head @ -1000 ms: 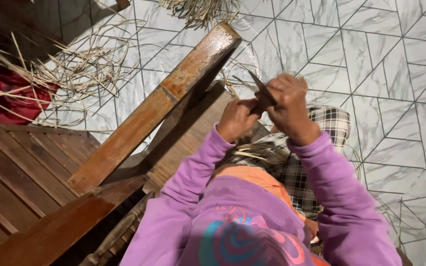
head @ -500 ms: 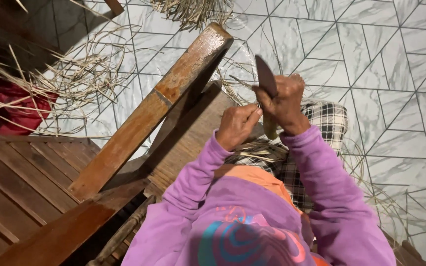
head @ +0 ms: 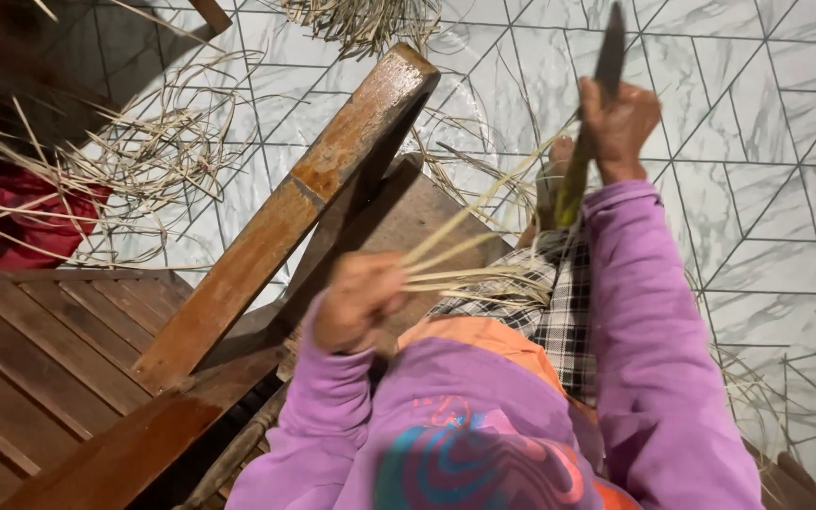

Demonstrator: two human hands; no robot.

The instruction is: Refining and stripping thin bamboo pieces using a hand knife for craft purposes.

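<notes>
My right hand (head: pixel 619 121) is raised over the tiled floor, closed around a dark-bladed knife (head: pixel 606 57) that points up and away, together with a green stalk (head: pixel 570 184) that hangs below the fist. My left hand (head: pixel 356 300) sits low near my chest and grips the ends of several pale straw strips (head: pixel 469 269). The strips fan out from that hand toward the stalk. Both arms wear purple sleeves, and a checked cloth (head: pixel 559 312) lies across my lap.
A wooden chair armrest (head: pixel 290 212) slants across the middle, with a slatted wooden seat (head: pixel 30 368) at the lower left. Loose dry straw (head: pixel 158 142) lies scattered on the white tiled floor (head: pixel 757 189). A red cloth (head: pixel 21 222) lies at the left.
My hands were together around the stalk. Now the right hand has lifted up and away with the knife, and the left has pulled back toward my chest, drawing the strips apart.
</notes>
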